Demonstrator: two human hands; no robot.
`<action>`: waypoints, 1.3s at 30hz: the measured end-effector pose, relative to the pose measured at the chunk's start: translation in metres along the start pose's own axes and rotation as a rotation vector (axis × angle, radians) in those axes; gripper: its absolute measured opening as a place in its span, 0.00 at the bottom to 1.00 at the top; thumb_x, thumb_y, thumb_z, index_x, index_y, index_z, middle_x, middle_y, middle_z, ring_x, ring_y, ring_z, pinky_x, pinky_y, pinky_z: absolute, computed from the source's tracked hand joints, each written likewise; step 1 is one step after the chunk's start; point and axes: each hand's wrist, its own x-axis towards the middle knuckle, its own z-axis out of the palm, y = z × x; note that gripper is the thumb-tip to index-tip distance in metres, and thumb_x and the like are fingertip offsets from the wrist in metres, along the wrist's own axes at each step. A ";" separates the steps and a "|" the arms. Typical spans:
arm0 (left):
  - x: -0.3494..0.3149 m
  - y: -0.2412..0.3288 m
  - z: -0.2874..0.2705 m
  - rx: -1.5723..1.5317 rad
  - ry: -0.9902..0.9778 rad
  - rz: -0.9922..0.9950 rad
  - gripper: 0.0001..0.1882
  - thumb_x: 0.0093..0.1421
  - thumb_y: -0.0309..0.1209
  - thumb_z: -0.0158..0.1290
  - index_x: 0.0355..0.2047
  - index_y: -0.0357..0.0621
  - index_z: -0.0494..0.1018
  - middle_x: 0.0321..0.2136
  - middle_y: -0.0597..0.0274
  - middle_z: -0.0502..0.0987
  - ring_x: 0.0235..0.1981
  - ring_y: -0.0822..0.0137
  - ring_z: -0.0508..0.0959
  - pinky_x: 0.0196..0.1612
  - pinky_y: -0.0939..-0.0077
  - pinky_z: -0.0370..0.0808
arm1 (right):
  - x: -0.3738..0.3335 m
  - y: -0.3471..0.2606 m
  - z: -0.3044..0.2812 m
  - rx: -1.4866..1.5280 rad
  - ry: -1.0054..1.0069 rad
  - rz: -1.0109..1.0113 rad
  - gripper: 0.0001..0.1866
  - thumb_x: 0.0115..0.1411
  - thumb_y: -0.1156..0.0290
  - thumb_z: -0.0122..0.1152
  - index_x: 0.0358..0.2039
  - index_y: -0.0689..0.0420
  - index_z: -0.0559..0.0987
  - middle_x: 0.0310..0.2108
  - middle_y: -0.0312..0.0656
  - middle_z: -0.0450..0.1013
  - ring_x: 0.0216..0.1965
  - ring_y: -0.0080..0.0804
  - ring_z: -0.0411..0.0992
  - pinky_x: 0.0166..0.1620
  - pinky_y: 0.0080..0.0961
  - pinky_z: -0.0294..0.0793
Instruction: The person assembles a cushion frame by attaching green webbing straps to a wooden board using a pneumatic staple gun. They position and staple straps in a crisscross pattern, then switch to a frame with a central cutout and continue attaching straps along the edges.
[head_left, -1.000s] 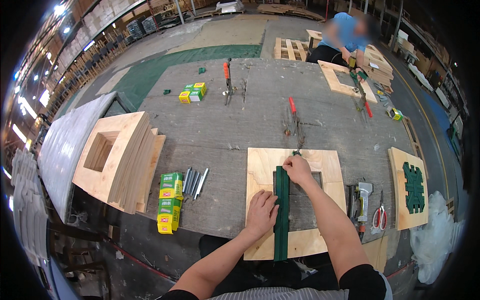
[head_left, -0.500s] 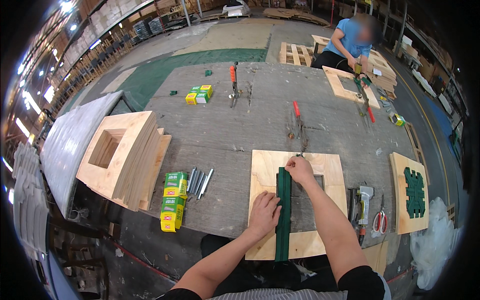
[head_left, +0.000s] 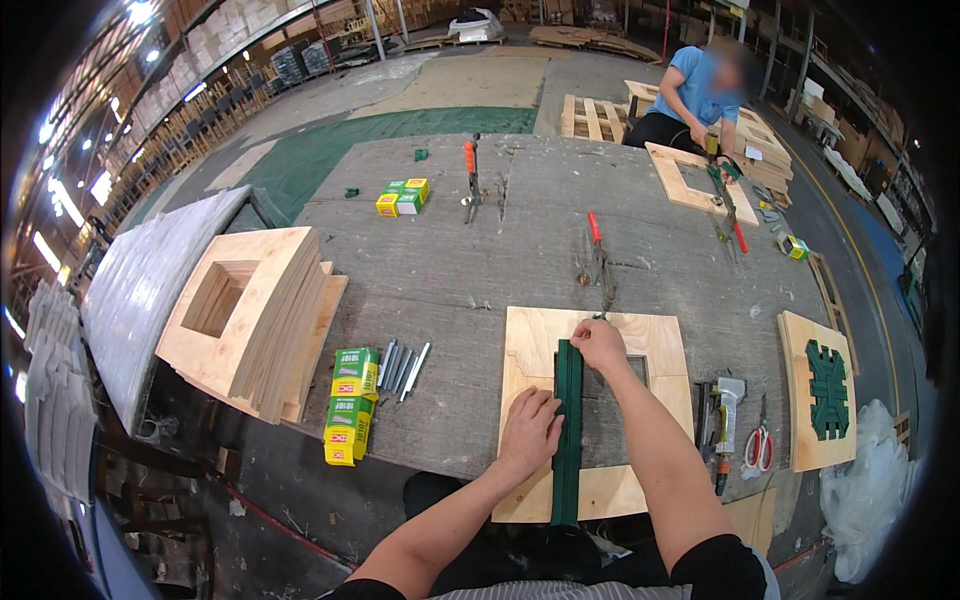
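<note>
A plywood frame with a rectangular opening lies at the near edge of the table. Along the left side of its opening runs a long dark green webbing strip, its near end reaching past the frame's near edge. My right hand pinches the strip's far end against the far side of the frame. Lower down, my left hand lies flat on the frame's left side, fingertips touching the strip's edge. Just beyond the frame stands a red-handled toggle clamp, close to my right hand.
Left are staple boxes, staple sticks and stacked plywood frames. Right are a staple gun, red-handled scissors and a frame with woven green webbing. A co-worker handles another frame across the table.
The whole view has shifted slightly. Both my hands stay in the same places on the frame and webbing strip. The co-worker's hands have moved a little.
</note>
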 end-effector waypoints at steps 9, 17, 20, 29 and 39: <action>0.012 -0.007 0.003 -0.074 -0.036 -0.022 0.17 0.60 0.27 0.62 0.50 0.39 0.78 0.51 0.50 0.78 0.59 0.42 0.72 0.64 0.53 0.69 | 0.002 0.003 0.001 0.019 0.015 0.010 0.09 0.58 0.63 0.73 0.37 0.51 0.87 0.35 0.40 0.84 0.40 0.39 0.82 0.44 0.39 0.80; 0.077 -0.031 0.025 0.327 -0.245 0.068 0.27 0.69 0.43 0.53 0.64 0.44 0.71 0.68 0.60 0.68 0.74 0.40 0.56 0.73 0.34 0.48 | 0.004 0.003 0.004 0.019 0.029 0.004 0.09 0.57 0.62 0.73 0.36 0.50 0.87 0.35 0.40 0.84 0.40 0.41 0.82 0.44 0.39 0.81; 0.077 -0.039 0.030 0.377 -0.230 0.098 0.27 0.71 0.45 0.50 0.65 0.45 0.70 0.69 0.61 0.67 0.74 0.41 0.55 0.74 0.35 0.46 | 0.003 0.003 0.004 0.043 0.026 0.006 0.09 0.57 0.61 0.73 0.36 0.50 0.87 0.35 0.41 0.84 0.40 0.41 0.82 0.44 0.40 0.81; 0.075 -0.032 0.031 0.419 -0.274 0.060 0.29 0.72 0.46 0.48 0.68 0.47 0.67 0.71 0.64 0.64 0.76 0.42 0.50 0.75 0.33 0.41 | 0.003 0.002 0.002 0.002 0.014 0.038 0.09 0.58 0.61 0.72 0.36 0.49 0.87 0.36 0.41 0.84 0.40 0.41 0.82 0.44 0.40 0.81; 0.078 -0.028 0.029 0.471 -0.261 0.068 0.29 0.72 0.48 0.46 0.68 0.50 0.68 0.71 0.65 0.64 0.75 0.42 0.53 0.75 0.32 0.42 | 0.002 0.006 -0.002 0.147 0.014 0.020 0.10 0.59 0.62 0.70 0.38 0.52 0.88 0.35 0.44 0.83 0.39 0.39 0.82 0.44 0.37 0.81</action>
